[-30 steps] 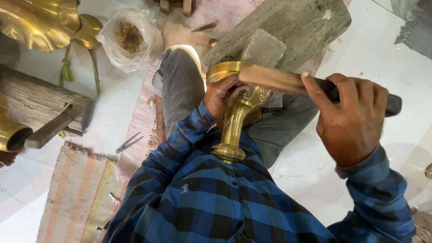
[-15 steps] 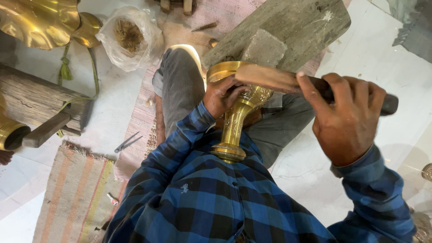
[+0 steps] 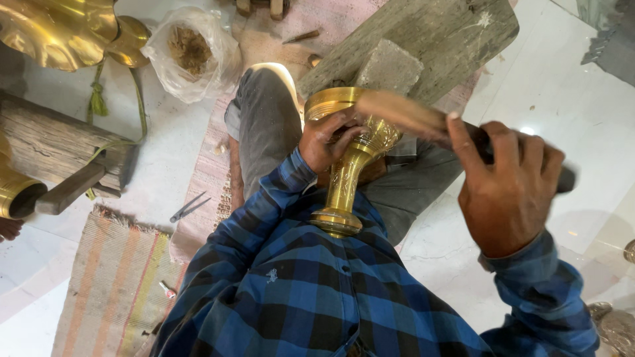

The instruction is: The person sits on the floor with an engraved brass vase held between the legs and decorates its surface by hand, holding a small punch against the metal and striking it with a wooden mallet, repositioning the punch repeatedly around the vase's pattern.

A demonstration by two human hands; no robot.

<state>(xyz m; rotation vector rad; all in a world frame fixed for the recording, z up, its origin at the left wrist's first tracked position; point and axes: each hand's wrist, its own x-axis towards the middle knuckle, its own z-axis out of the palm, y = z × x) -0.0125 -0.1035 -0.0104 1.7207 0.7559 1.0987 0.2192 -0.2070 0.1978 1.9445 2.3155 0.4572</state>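
A tall brass goblet-shaped vessel [image 3: 349,162] with an engraved stem and a flared round foot stands tilted in the person's lap, its foot against the blue-and-black checked shirt [image 3: 317,291] and its wide rim pointing away from the body. The left hand [image 3: 325,140] wraps around the cup just under the rim, fingers [image 3: 344,123] curled tight over the metal, thumb side hidden behind the cup. The right hand [image 3: 506,188] is closed in a fist around the dark handle end of a long wooden mallet-like stick [image 3: 410,119], whose pale, blurred front end lies across the vessel's rim, touching or just above it; which cannot be told.

Beneath the vessel are the person's grey-trousered legs [image 3: 264,125], folded on a pinkish woven mat [image 3: 211,175]. Just beyond the vessel's rim lies a wide grey weathered wooden plank [image 3: 450,33] with a small grey stone block [image 3: 390,66] on it. To the left, on the white tiled floor [image 3: 582,112], sit a clear plastic bag of brown material [image 3: 188,53], a large scalloped brass bowl [image 3: 56,30], a rough wooden beam [image 3: 59,142] with a peg sticking out, and part of another brass cylinder [image 3: 16,192] at the left edge. A pair of small metal tweezers-like pieces [image 3: 187,207] lies on the floor near a striped orange-and-beige rug [image 3: 106,277].
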